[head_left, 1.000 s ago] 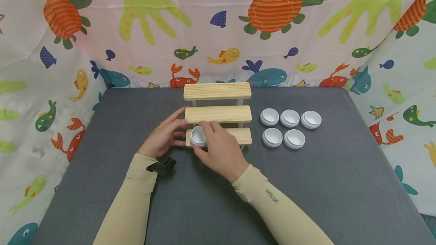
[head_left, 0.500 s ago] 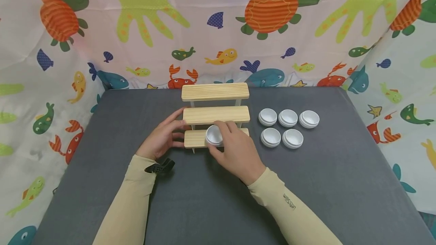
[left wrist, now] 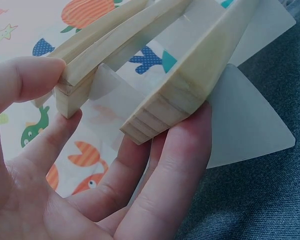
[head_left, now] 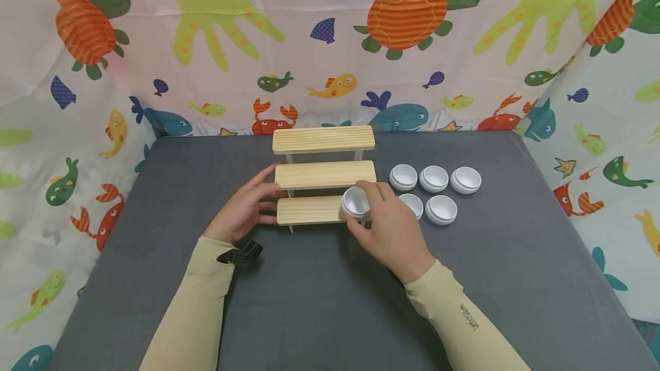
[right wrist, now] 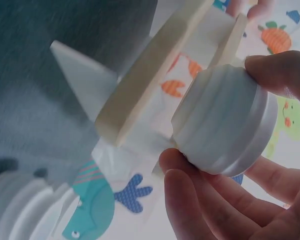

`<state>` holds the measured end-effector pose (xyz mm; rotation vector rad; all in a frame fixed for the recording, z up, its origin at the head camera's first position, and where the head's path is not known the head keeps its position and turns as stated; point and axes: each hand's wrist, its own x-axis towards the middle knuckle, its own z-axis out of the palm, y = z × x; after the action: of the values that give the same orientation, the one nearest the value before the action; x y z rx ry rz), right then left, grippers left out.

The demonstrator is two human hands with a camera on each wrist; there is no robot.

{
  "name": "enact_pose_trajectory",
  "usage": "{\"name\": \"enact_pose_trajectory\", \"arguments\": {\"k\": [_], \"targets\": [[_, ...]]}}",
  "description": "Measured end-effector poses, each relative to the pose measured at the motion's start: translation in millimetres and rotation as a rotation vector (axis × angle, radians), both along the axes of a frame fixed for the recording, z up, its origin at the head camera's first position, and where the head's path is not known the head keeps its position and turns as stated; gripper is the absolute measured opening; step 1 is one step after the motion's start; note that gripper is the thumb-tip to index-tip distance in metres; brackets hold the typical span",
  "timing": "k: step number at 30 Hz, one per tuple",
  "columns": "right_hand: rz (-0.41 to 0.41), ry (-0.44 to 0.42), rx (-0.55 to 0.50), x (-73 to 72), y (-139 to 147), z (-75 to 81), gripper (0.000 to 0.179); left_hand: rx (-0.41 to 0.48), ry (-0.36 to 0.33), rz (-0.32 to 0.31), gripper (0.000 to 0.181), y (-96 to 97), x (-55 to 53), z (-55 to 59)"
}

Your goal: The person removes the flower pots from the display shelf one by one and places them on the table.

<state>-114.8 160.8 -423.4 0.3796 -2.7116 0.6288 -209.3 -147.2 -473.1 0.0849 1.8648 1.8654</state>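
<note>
A three-step wooden display stand (head_left: 325, 174) with frosted clear side supports stands mid-table. My left hand (head_left: 241, 209) grips its left end. In the left wrist view, thumb and index finger pinch the end of one plank (left wrist: 75, 90), while other fingers lie against the end of another plank (left wrist: 165, 107). My right hand (head_left: 389, 231) holds a stack of small white bowls (head_left: 356, 202) at the right end of the lowest step. In the right wrist view, the thumb is on one side of the nested bowls (right wrist: 222, 120), with fingertips on the opposite side.
Several more white bowl stacks stand right of the stand, such as the back right stack (head_left: 466, 180) and the front one (head_left: 440, 209). My right hand partly covers the nearest stack (head_left: 412, 205). A sea-animal patterned cloth (head_left: 206, 90) hangs behind the grey table (head_left: 289, 302).
My right hand has slid rightward with the bowl stack, from the left end of the lowest step to its right end. The left hand keeps its grip on the stand.
</note>
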Motion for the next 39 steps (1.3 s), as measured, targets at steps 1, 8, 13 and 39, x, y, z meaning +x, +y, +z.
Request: {"name": "enact_pose_trajectory", "arguments": {"k": [1, 8, 13, 39], "targets": [[-0.005, 0.003, -0.002, 0.1, 3, 0.2, 0.061, -0.002, -0.001, 0.003, 0.069, -1.1, 0.3, -0.1], [-0.054, 0.001, -0.007, 1.7, 24, 1.4, 0.064, 0.009, 0.008, -0.002, 0.067, -6.4, 1.5, -0.9], [-0.098, 0.006, 0.002, 3.5, 44, 0.1, 0.063, 0.009, 0.006, -0.001, 0.067, -6.4, 0.9, -1.2], [-0.305, -0.023, -0.041, 17.4, 139, -12.9, 0.057, -0.003, 0.001, -0.003, 0.069, 0.9, 1.6, 1.1]]}}
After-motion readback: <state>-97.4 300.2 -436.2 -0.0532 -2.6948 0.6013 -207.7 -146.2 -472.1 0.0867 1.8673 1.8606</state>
